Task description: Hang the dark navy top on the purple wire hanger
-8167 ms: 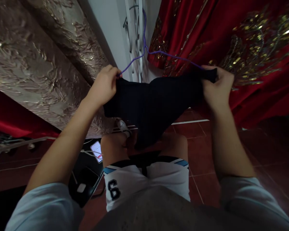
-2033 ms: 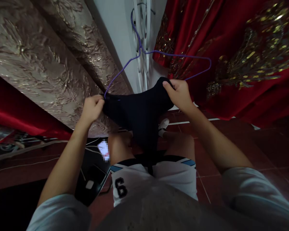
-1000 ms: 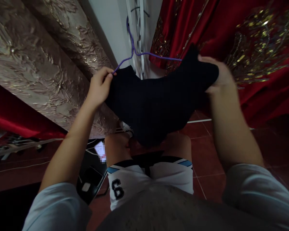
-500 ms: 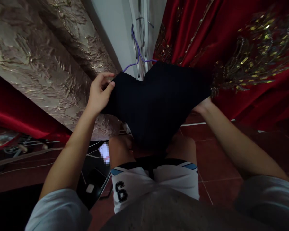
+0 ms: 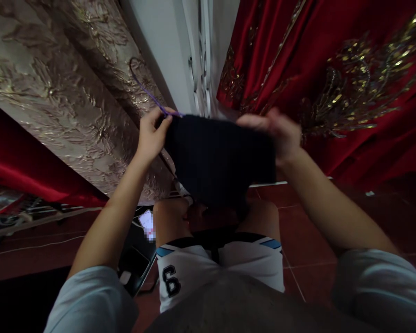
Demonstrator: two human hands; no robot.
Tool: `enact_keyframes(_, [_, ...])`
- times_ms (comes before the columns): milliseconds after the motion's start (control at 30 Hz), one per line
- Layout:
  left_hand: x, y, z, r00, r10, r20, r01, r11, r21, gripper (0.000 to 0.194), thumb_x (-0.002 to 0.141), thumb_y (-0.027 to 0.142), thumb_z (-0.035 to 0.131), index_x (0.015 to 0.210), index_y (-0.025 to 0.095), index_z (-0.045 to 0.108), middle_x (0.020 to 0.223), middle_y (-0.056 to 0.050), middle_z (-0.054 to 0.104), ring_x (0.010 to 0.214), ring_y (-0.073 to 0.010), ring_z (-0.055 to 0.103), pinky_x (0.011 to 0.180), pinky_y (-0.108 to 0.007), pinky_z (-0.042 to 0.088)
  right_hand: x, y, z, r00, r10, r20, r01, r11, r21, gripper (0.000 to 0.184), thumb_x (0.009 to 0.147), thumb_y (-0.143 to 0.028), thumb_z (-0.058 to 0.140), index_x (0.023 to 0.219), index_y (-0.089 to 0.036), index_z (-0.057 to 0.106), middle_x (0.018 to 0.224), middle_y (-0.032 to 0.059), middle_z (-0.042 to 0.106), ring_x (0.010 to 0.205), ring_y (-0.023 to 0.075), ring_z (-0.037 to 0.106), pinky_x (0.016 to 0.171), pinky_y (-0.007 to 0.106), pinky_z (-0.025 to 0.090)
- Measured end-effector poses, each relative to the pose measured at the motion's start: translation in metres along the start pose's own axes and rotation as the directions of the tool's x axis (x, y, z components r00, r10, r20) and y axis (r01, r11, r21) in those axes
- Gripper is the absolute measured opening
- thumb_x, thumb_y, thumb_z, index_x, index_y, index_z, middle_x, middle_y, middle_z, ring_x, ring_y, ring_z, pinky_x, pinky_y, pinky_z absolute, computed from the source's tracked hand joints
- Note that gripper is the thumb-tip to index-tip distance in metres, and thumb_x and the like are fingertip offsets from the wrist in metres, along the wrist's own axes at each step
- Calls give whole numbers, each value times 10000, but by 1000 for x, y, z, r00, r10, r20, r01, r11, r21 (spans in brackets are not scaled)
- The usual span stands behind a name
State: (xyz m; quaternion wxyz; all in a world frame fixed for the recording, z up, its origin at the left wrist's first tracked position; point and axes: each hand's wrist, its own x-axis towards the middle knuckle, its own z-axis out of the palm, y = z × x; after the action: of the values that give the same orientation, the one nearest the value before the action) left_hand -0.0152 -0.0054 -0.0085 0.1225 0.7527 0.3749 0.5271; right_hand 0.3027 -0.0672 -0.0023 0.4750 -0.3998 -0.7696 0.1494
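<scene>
A dark navy garment [image 5: 218, 157] hangs between my two hands above my knees, its top edge nearly level. My left hand [image 5: 154, 132] is closed at the garment's upper left corner, thumb and fingers pinching the purple clothes hanger [image 5: 147, 90] near the base of its hook. The hook points up and to the left; most of the hanger is hidden by the cloth. At the right end, my right hand [image 5: 286, 132] is closed on the garment, its fingers over the top edge. Motion smears those fingers.
A textured beige-gold fabric [image 5: 90, 106] hangs at the left, and a red curtain [image 5: 333, 69] with gold sequins at the right. White metal bars [image 5: 203, 55] stand ahead. A lit phone [image 5: 147, 222] lies on a black surface by my left knee. Red tiles [image 5: 308, 240] cover the floor.
The hanger has swung left, its hook now beside my left hand. My right hand has moved up and inward from under the garment to its top right, and the cloth is bunched narrower.
</scene>
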Motion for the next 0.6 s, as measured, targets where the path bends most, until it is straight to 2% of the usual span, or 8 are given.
enact_keyframes(67, [-13, 11, 2, 997, 53, 48, -52, 998, -39, 240, 973, 420, 619, 1013, 203, 713, 1032, -81, 737, 1116, -253, 683, 1073, -437, 507, -16, 11, 24, 959, -67, 274, 61, 998, 30, 581, 934, -685, 446, 1163, -239, 740, 1211, 103, 705, 1220, 304, 641, 1020, 515, 534])
enact_keyframes(133, [-25, 27, 6, 990, 102, 100, -94, 992, -85, 277, 992, 457, 593, 1029, 208, 709, 1058, -82, 743, 1213, -267, 656, 1140, -473, 462, -30, 25, 51, 917, -90, 390, 105, 994, -17, 542, 858, -487, 651, 1343, -246, 637, 1455, 131, 560, 1353, 340, 548, 1128, 541, 464])
enact_keyframes(200, [-33, 44, 15, 979, 135, 153, -115, 985, -130, 327, 1008, 503, 556, 1095, 218, 692, 1147, -89, 737, 1318, -275, 602, 1197, -501, 404, -39, 38, 80, 931, -81, 355, 131, 984, -120, 838, 794, -381, 698, 1562, -243, 390, 1636, 151, 324, 1492, 371, 381, 1192, 584, 386])
enact_keyframes(267, [-38, 60, 26, 954, 172, 247, -129, 975, -182, 359, 1030, 513, 506, 1176, 233, 676, 1303, -97, 694, 1389, -273, 549, 1226, -500, 372, -41, 48, 108, 960, -76, 269, 130, 973, -189, 1072, 772, -408, 695, 1653, -256, 104, 1708, 126, 138, 1573, 386, 198, 1238, 642, 285])
enact_keyframes(367, [-41, 77, 39, 877, 238, 418, -143, 959, -246, 374, 1057, 473, 458, 1285, 260, 664, 1513, -78, 562, 1460, -263, 476, 1256, -463, 339, -38, 56, 133, 989, -105, 104, 125, 967, -220, 993, 838, -528, 572, 1648, -342, 27, 1715, 10, 171, 1584, 397, 122, 1293, 644, 144])
enact_keyframes(467, [-45, 73, 38, 829, 206, 520, -78, 963, -257, 428, 1044, 459, 500, 1414, 270, 603, 1582, -68, 485, 1496, -274, 422, 1282, -454, 290, -39, 61, 131, 990, -128, 57, 136, 974, -183, 850, 838, -559, 547, 1600, -378, 217, 1605, 16, 398, 1490, 390, 327, 1271, 598, 255])
enact_keyframes(533, [-51, 57, 27, 865, 70, 497, 46, 975, -218, 516, 980, 501, 613, 1439, 268, 590, 1548, -78, 527, 1468, -299, 462, 1268, -466, 321, -43, 65, 117, 992, -122, 27, 125, 971, -205, 871, 776, -541, 634, 1552, -319, 307, 1503, 99, 474, 1397, 379, 427, 1208, 605, 344])
enact_keyframes(600, [-62, 36, 12, 924, -161, 346, 227, 960, -161, 567, 895, 585, 695, 1363, 268, 653, 1395, -88, 659, 1364, -318, 576, 1192, -480, 437, -45, 70, 95, 995, -77, -69, 55, 958, -281, 922, 717, -548, 709, 1515, -262, 346, 1447, 157, 475, 1352, 394, 446, 1153, 631, 369])
